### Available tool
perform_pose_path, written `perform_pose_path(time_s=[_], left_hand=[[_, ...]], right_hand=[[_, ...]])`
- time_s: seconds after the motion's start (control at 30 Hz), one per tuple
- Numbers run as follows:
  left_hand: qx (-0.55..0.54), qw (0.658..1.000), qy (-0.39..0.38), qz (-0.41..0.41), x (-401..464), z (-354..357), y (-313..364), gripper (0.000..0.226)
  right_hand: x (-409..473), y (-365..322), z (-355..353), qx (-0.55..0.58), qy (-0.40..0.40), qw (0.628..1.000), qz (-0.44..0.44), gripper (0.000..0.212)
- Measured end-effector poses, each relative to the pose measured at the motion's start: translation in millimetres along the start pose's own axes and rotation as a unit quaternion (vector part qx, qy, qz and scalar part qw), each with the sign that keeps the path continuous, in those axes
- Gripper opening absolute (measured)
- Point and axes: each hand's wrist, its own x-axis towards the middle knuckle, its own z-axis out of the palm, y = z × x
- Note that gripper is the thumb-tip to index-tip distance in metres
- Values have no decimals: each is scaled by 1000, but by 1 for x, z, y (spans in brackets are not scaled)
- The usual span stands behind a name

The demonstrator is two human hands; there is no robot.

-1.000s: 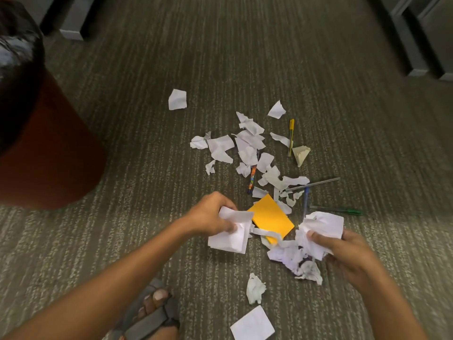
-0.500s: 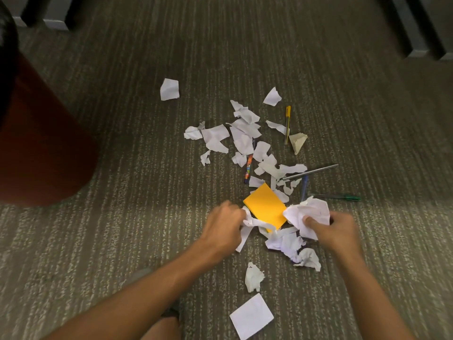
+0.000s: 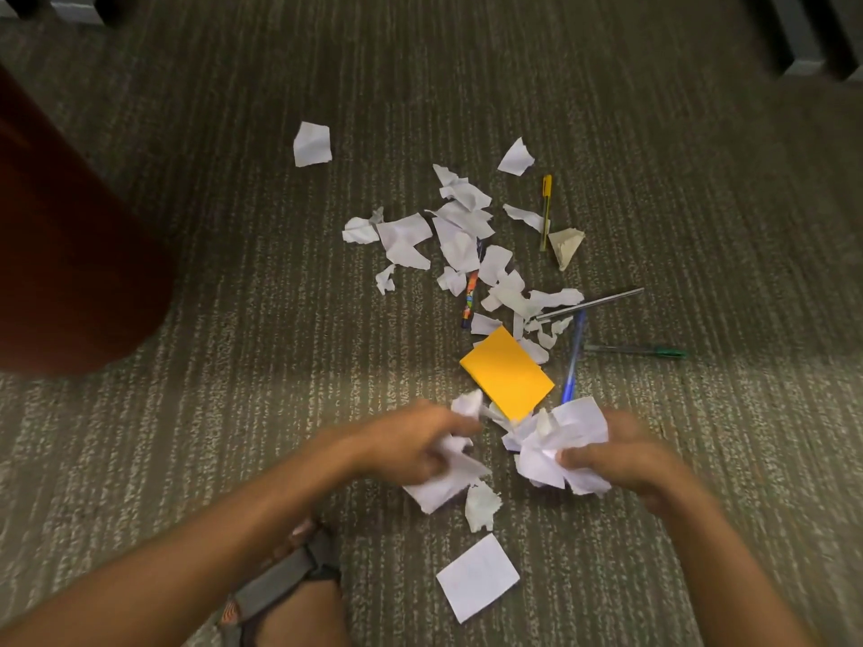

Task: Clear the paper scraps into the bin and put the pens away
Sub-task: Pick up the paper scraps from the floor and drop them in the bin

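Torn white paper scraps (image 3: 460, 235) are scattered on the carpet floor (image 3: 233, 273), with pens (image 3: 573, 357) lying among them beside an orange pad (image 3: 506, 372). Crumpled scraps are gripped by the left hand (image 3: 411, 443) and the right hand (image 3: 616, 452). A red bin (image 3: 70, 254) stands far left.

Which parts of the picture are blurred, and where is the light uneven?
Head view: both hands, left and right, and their forearms are smeared by motion; the pens and scraps farther off look sharp; the carpet shows a brighter band across the middle; the bin is dark.
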Motion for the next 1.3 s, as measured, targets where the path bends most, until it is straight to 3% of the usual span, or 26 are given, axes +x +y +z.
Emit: perform_pose_path(time_s=[0.1,0.23,0.37,0.5,0.67,0.77,0.87,0.93,1.03,1.3], left_hand=[[142,987,-24,75,6,28,12,58],[254,958,-35,132,12,47,21,43],[319,935,-42,151,12,53,25,22],[330,931,-17,155,15,63,25,22],[303,938,3,168,13,64,19,25],[222,963,40,147,5,53,13,24],[156,975,85,130,-2,32,9,36],[114,983,104,99,-3,17,4,31],[74,986,135,60,1,-2,-2,21],[172,978,116,23,24,16,4,15]], right_hand=[[1,4,17,-71,70,995,-30,53],[-7,4,39,-174,151,972,-56,55],[-14,6,52,-209,195,954,-93,43],[-14,9,50,-206,205,954,-78,38],[-8,7,25,-139,155,978,-11,54],[-3,3,-3,-74,129,988,41,63],[0,1,-25,62,96,993,29,48],[-1,-2,-34,134,70,988,22,42],[2,-3,-43,220,28,975,16,49],[-1,-3,-57,368,-48,928,19,56]])
